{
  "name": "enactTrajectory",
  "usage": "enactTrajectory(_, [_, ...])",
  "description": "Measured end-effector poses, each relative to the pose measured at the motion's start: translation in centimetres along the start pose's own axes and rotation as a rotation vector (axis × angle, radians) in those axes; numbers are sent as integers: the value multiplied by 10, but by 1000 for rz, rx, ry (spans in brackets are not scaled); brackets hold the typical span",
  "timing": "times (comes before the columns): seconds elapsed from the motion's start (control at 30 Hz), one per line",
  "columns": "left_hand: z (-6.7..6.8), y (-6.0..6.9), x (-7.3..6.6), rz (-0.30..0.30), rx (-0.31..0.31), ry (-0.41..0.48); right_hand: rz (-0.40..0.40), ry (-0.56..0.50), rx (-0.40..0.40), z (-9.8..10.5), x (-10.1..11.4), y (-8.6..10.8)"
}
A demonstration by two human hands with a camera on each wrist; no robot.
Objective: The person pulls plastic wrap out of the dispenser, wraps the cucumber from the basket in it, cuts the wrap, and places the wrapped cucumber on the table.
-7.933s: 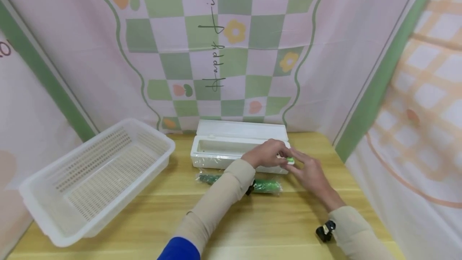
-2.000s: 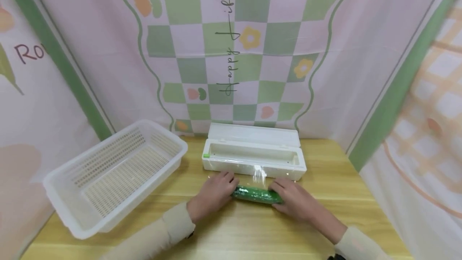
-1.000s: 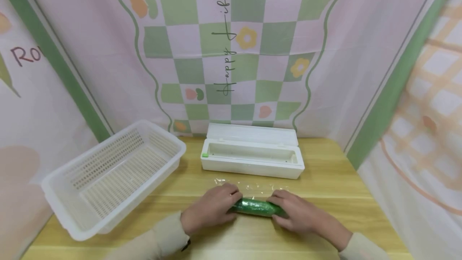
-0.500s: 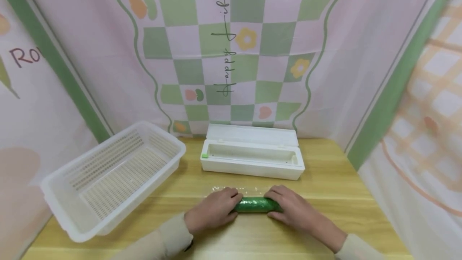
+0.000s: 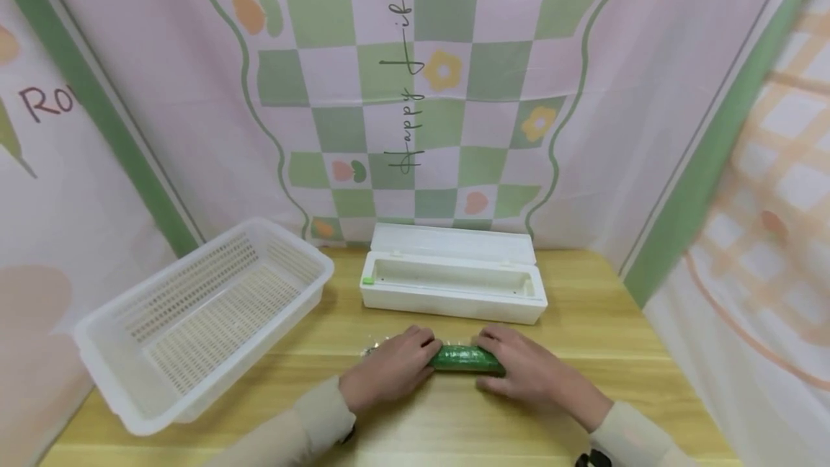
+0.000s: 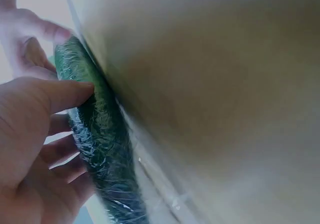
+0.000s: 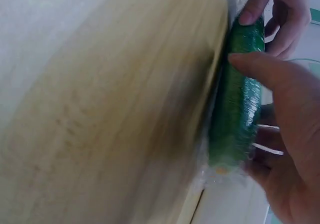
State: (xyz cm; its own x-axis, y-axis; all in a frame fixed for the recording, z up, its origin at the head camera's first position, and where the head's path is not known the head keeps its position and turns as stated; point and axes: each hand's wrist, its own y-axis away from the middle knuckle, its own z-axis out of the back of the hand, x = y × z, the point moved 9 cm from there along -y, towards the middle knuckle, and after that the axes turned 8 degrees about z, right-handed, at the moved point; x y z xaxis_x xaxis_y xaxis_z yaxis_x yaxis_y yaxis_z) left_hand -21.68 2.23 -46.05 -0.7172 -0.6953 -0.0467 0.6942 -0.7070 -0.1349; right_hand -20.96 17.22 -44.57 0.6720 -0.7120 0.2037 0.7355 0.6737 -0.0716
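Note:
A green cucumber [image 5: 463, 358] wrapped in clear cling film lies crosswise on the wooden table. My left hand [image 5: 394, 366] grips its left part, with the thumb on the near side and the fingers over the far side. On the other end my right hand [image 5: 528, 370] holds it in the same way. The left wrist view shows the wrinkled film round the cucumber [image 6: 102, 134]. Loose clear film [image 7: 205, 176] sticks out past the cucumber's end in the right wrist view. Both ends are covered by my hands in the head view.
Beyond the hands stands a long white box [image 5: 454, 305] with its lid [image 5: 454, 242] raised and a green slider [image 5: 368, 280] at its left front corner. A white slotted basket [image 5: 162, 409] is on the left. A patterned cloth [image 5: 441, 128] hangs behind the table.
Earlier, both hands were at the box's right end. They then took the cucumber and rolled it toward me, off the film's stretch by the box. Just now it has shifted slightly away from me.

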Motion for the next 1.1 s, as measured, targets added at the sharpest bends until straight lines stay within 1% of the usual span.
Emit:
enactTrajectory(0.13, [-4, -5, 2, 9, 64, 14, 42, 49, -83, 5, 3, -2])
enactTrajectory(0.23, [-3, -6, 3, 2, 74, 34, 82, 55, -110, 6, 4, -4])
enactTrajectory(0.27, [-2, -7, 2, -10, 63, 40, 86, 48, -106, 6, 4, -4])
enactTrajectory(0.33, [1, -7, -1, -43, 20, 51, 78, 23, -86, 4, 1, -6])
enactTrajectory(0.47, [5, -7, -10, -116, -92, 57, 50, -63, -2, 0, -5, -9])
enactTrajectory(0.5, [6, -7, -12, -120, -107, 52, 48, -81, 20, -1, -6, -10])
enactTrajectory(0.57, [6, -7, -13, -112, -109, 42, 48, -102, 58, -2, -7, -11])
enactTrajectory(0.63, [5, -9, -13, -90, -77, 34, 46, -97, 84, -3, -7, -11])
enactTrajectory(0.7, [4, -11, -11, -65, -25, 29, 38, -67, 86, -2, -8, -11])
enactTrajectory(0.83, [2, -18, -7, -19, 96, 63, 32, -6, 34, 1, -6, -10])
enactTrajectory(0.9, [1, -22, -4, 3, 142, 84, 44, 6, 4, 2, -5, -10])
enactTrajectory(0.97, [1, -24, -2, 16, 166, 82, 55, 1, -6, 1, -4, -12])
enactTrajectory(1.0, [1, -25, -1, 15, 167, 72, 56, -7, -2, 1, -4, -12])
enactTrajectory(1.1, [3, -28, -3, -16, 131, 28, 44, -76, 44, -2, -7, -14])
